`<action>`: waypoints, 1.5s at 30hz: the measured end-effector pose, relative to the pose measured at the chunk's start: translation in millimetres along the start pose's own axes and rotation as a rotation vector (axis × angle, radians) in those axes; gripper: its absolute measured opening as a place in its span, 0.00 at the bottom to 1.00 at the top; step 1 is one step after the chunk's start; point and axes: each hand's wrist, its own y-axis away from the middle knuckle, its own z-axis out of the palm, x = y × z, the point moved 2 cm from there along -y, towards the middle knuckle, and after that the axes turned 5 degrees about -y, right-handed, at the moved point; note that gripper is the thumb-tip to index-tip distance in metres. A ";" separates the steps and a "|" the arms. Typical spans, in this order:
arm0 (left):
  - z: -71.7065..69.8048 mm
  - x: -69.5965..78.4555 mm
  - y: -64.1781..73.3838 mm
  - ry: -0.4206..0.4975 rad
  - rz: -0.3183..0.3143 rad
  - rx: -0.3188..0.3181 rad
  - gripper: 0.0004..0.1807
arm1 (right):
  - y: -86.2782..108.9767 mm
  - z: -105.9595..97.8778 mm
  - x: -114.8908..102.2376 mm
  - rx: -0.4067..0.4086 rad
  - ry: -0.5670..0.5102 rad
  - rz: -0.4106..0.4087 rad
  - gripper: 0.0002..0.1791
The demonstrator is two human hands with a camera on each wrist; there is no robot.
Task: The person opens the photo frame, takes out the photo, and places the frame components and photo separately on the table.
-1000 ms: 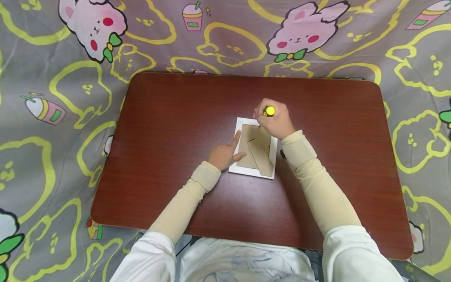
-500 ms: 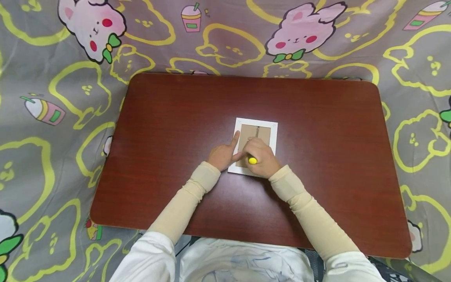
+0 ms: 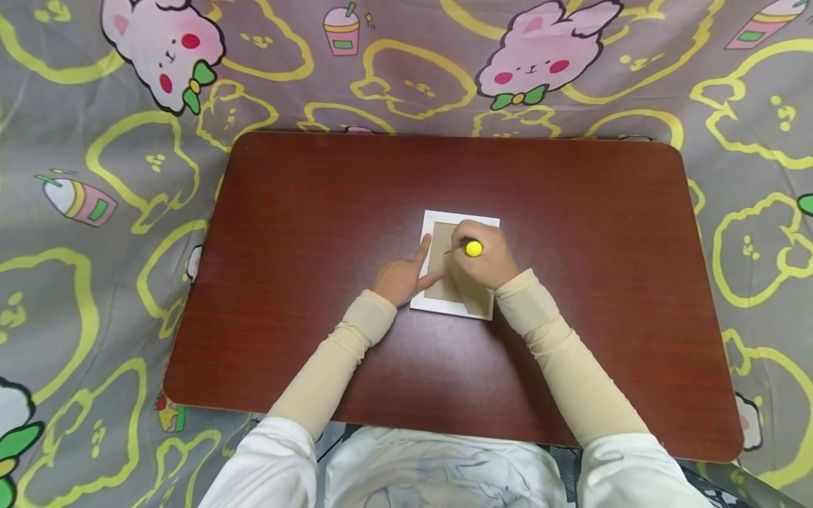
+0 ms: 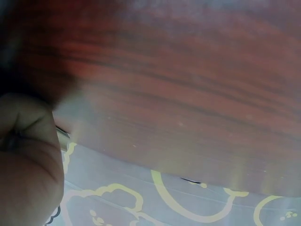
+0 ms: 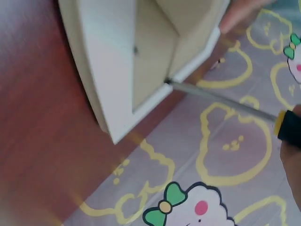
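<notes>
A white picture frame [image 3: 451, 309] lies back side up on the table, its beige backing board [image 3: 444, 236] carrying a flap-like stand [image 3: 473, 300]. My left hand [image 3: 400, 279] rests along its left side, index finger and thumb spread. That hand's edge also shows in the left wrist view. My right hand [image 3: 485, 261] grips a screwdriver [image 3: 473, 248] with a yellow and black handle, over the right part of the frame. In the right wrist view the screwdriver's metal shaft [image 5: 221, 101] runs to the frame's inner edge, its dark tip right at the border of the backing.
The reddish-brown wooden table [image 3: 317, 204] has rounded corners. Behind and beside it hangs a grey cartoon-print cloth [image 3: 146, 155]. The person sits at the near edge in a white garment [image 3: 438, 469].
From the frame's top edge, my right hand swung down with the screwdriver toward the near side, then back up to the frame's right middle. My left hand and the frame stayed almost still.
</notes>
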 end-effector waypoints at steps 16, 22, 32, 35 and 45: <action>-8.0 1.2 -6.8 0.033 -0.011 -0.034 0.48 | -65.1 -34.0 -37.4 0.017 -0.116 0.377 0.03; -9.0 1.9 -9.1 0.034 -0.012 -0.041 0.48 | -78.1 -43.4 -25.8 0.022 -0.196 0.422 0.04; -10.9 5.2 -12.9 0.040 -0.007 -0.056 0.48 | -73.1 -50.4 -22.0 -0.002 -0.124 0.416 0.03; -9.1 7.3 -12.3 0.034 0.000 -0.050 0.48 | -55.9 -55.6 -14.8 0.073 -0.137 0.398 0.03; -7.3 3.1 3.2 0.065 -0.013 -0.018 0.48 | -8.7 -17.5 -37.5 0.016 -0.061 0.260 0.13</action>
